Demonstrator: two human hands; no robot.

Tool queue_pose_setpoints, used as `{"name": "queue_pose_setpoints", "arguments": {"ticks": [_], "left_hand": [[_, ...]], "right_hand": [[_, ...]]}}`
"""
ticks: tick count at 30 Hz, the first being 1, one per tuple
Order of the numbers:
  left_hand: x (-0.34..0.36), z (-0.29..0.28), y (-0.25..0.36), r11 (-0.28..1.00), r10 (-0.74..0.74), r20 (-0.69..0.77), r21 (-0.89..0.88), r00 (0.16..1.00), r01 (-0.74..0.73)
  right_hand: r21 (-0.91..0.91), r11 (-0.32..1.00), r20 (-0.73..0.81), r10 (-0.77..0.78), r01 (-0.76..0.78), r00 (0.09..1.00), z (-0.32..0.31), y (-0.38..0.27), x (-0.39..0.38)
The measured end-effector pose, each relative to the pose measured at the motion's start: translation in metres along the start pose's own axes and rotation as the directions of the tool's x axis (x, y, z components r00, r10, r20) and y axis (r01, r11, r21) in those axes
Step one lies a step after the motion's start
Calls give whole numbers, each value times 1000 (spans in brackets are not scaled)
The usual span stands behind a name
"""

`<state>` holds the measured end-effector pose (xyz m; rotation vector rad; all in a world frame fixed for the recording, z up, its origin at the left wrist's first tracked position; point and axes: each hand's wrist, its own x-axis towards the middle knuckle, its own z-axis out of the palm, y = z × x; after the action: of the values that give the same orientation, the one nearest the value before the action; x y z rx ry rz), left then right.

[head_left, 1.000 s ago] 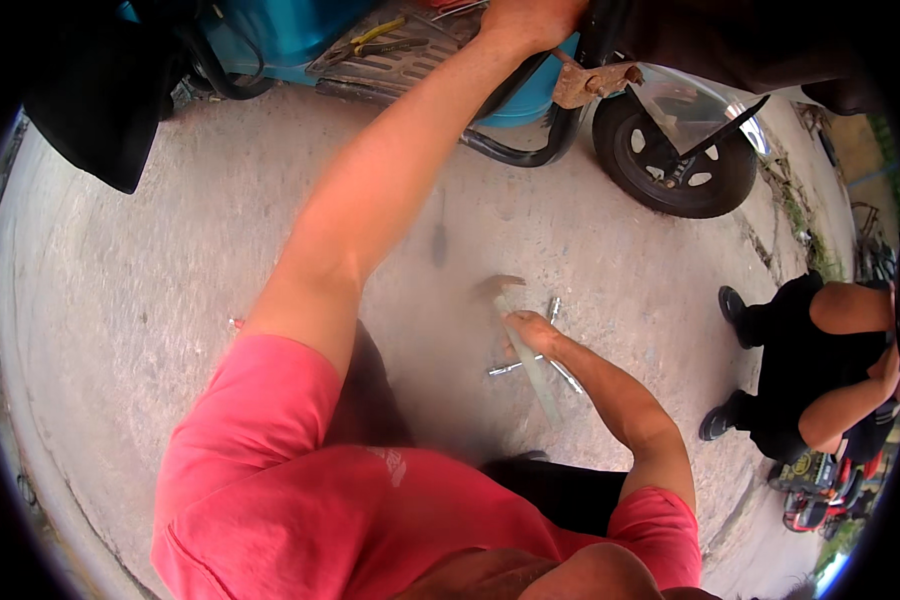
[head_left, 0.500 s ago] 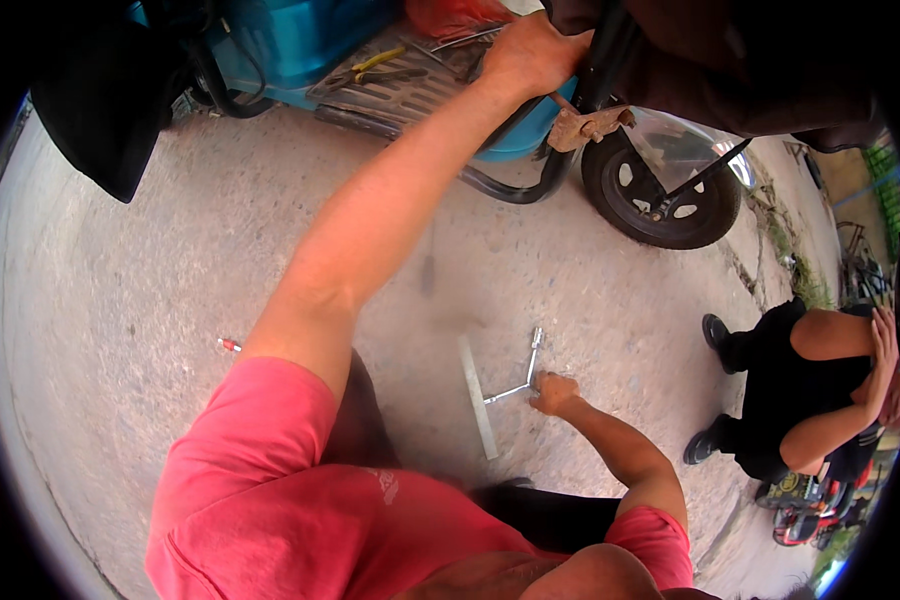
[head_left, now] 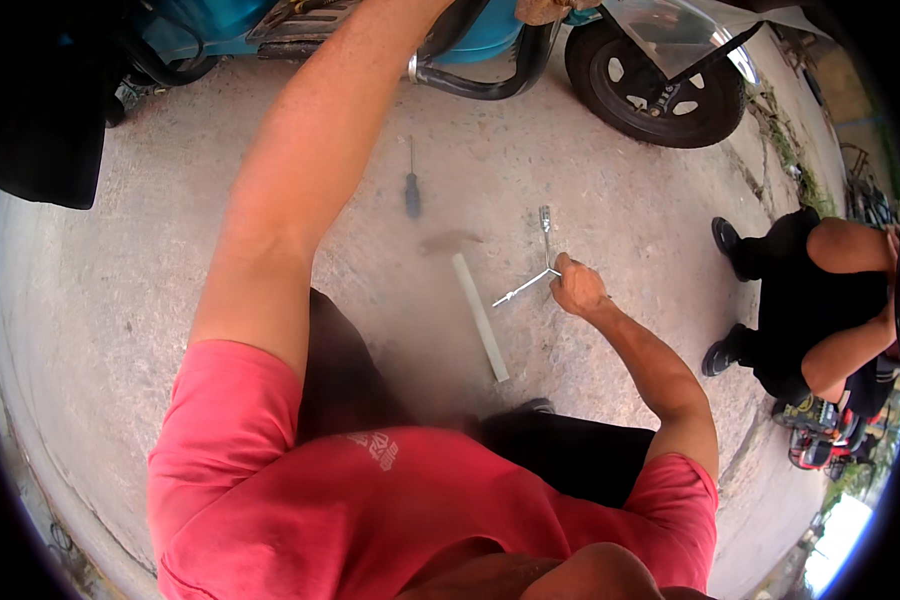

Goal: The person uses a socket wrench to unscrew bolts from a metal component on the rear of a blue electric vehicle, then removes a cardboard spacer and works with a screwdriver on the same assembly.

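Observation:
My right hand (head_left: 578, 287) is closed round one arm of a silver Y-shaped socket wrench (head_left: 547, 240), low over the concrete. Its other two arms point away from the fist, one up and one toward the lower left. Left of the wrench lies a hammer (head_left: 480, 318) with a pale straight handle; its brownish head looks hazy. Farther off rests a dark-handled screwdriver (head_left: 412, 195). My left arm reaches up past the top edge toward the blue scooter (head_left: 480, 38), so that hand and anything it touches are out of sight.
The scooter's front wheel (head_left: 655, 85) stands at the upper right, with its footboard (head_left: 305, 25) at the upper left. A person in black (head_left: 800, 290) crouches at the right. A red machine (head_left: 820, 445) is behind them.
The view has tilted downward, so the scooter and tools sit higher. My left hand, on the scooter before, has left the picture. The right hand with the wrench has shifted slightly away from the hammer.

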<state>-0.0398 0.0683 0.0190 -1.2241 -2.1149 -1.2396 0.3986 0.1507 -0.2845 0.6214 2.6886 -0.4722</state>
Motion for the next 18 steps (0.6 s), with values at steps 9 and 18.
{"name": "queue_pose_setpoints", "arguments": {"ticks": [9,18], "left_hand": [[-4,-3,2,970,69,56,231,996,-80],[-10,-8,22,957,-92,-41,-280,995,77]], "right_hand": [[454,891,-315,142,18,939,-102,-46,16],[752,512,-551,145,414,822,-222,-122,-28]]}}
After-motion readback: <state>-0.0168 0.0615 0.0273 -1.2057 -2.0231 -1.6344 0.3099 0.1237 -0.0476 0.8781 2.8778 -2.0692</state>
